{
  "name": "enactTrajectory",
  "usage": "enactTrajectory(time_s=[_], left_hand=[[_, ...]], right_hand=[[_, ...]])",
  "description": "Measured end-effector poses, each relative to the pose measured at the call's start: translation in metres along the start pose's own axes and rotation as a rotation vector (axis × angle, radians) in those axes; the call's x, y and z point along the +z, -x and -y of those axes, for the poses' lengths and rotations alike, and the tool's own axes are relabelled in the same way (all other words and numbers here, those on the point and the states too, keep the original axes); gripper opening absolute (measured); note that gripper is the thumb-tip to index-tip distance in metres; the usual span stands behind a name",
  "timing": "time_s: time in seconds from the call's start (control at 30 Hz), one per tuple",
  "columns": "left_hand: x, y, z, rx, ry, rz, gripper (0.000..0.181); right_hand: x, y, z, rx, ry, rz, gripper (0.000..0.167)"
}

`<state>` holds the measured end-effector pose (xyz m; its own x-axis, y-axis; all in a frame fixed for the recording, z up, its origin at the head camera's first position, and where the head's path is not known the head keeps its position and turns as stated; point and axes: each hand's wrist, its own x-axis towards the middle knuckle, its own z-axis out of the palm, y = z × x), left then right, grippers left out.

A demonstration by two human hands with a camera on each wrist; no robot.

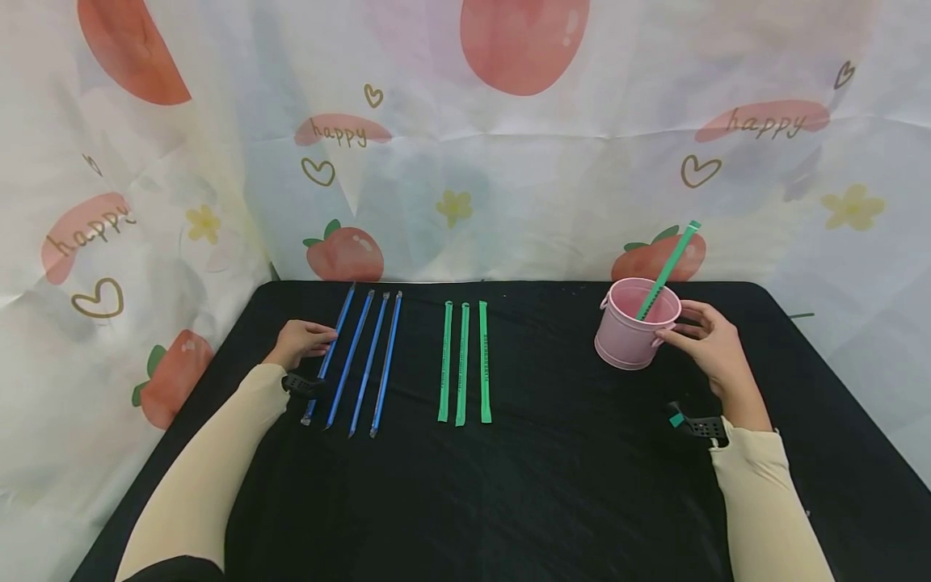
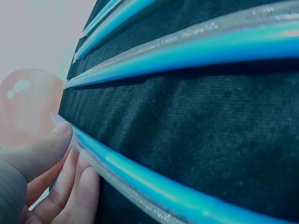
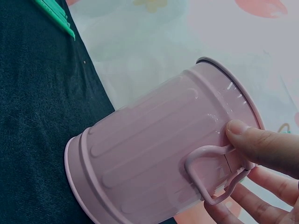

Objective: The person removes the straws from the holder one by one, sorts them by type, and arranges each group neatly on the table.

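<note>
My left hand (image 1: pixel 300 343) pinches the leftmost of several blue straws (image 1: pixel 346 307) in clear wrappers. Close up in the left wrist view, the thumb (image 2: pixel 61 138) lies on top of this straw (image 2: pixel 140 173), with the fingers under it. At the right, my right hand (image 1: pixel 716 347) holds a small pink bucket (image 1: pixel 624 343) by its rim and side handle. The right wrist view shows the thumb (image 3: pixel 261 144) against the bucket's wall (image 3: pixel 145 144), above the handle (image 3: pixel 198 179). A green straw (image 1: pixel 671 265) leans upright inside the bucket.
Three green straws (image 1: pixel 463 364) lie side by side mid-table, right of the other blue straws (image 1: pixel 367 368). Black cloth (image 1: pixel 538 461) covers the table. A printed fabric backdrop (image 1: pixel 531 194) hangs along the table's far edge and left side.
</note>
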<state>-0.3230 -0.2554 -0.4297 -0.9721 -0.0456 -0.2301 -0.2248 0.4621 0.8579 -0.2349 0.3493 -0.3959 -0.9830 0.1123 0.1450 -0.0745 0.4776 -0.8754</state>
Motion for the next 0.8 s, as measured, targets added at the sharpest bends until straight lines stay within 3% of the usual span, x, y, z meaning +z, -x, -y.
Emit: enactTrajectory(time_s=[0.8], left_hand=[[-0.0038, 0.0033, -0.0001, -0.031, -0.001, 0.014, 0.036]], right_hand=[[0.0008, 0.0, 0.0001, 0.005, 0.017, -0.002, 0.061]])
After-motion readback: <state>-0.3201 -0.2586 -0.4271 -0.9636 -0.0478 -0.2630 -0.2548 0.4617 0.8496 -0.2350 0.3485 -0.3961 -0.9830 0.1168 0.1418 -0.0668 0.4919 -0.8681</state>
